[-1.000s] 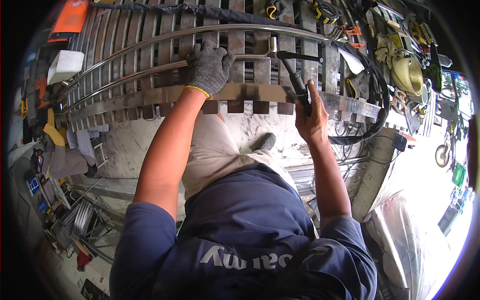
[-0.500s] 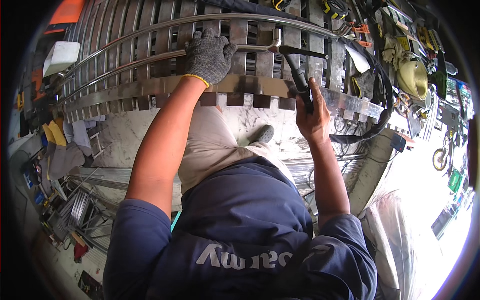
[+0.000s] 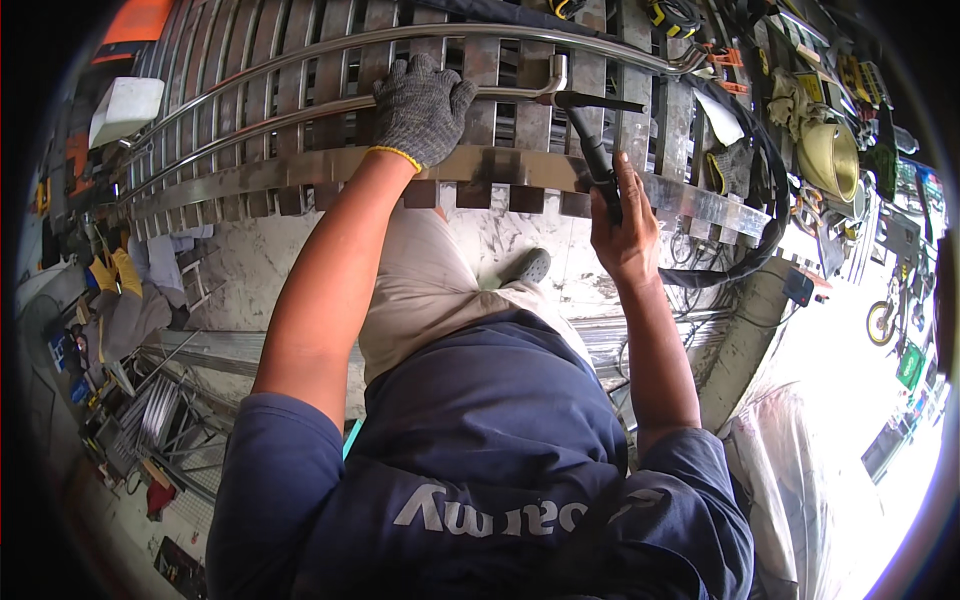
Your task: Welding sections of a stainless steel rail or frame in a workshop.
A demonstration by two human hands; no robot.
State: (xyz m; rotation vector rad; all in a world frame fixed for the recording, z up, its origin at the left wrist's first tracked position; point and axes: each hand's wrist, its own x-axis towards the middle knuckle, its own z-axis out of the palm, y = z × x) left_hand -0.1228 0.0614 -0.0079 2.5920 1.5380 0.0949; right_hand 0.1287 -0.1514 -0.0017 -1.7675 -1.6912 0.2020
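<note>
My left hand (image 3: 424, 112), in a grey knitted glove with a yellow cuff, is closed over a thin shiny metal tube (image 3: 330, 110). The tube lies across a slatted metal bench, and its right end bends up into a short stub (image 3: 558, 72). In my bare right hand (image 3: 626, 225) is the handle of a black TIG welding torch (image 3: 597, 150). The torch head sits beside the tube's bend, its nozzle tip at or very near the metal; whether it touches, I cannot tell. Its long back cap points right.
Behind lies a longer curved metal tube (image 3: 400, 32) on the slatted bench (image 3: 300, 168). A black cable (image 3: 768, 235) loops past the bench's right end. Also there are a loose grey glove (image 3: 733, 168), a tape measure (image 3: 672, 17) and a gold-coloured round container (image 3: 829, 162). A white block (image 3: 127, 112) stands left.
The torch's back cap has shifted slightly left and up. My left hand stays on the tube, and the whole view has moved a little.
</note>
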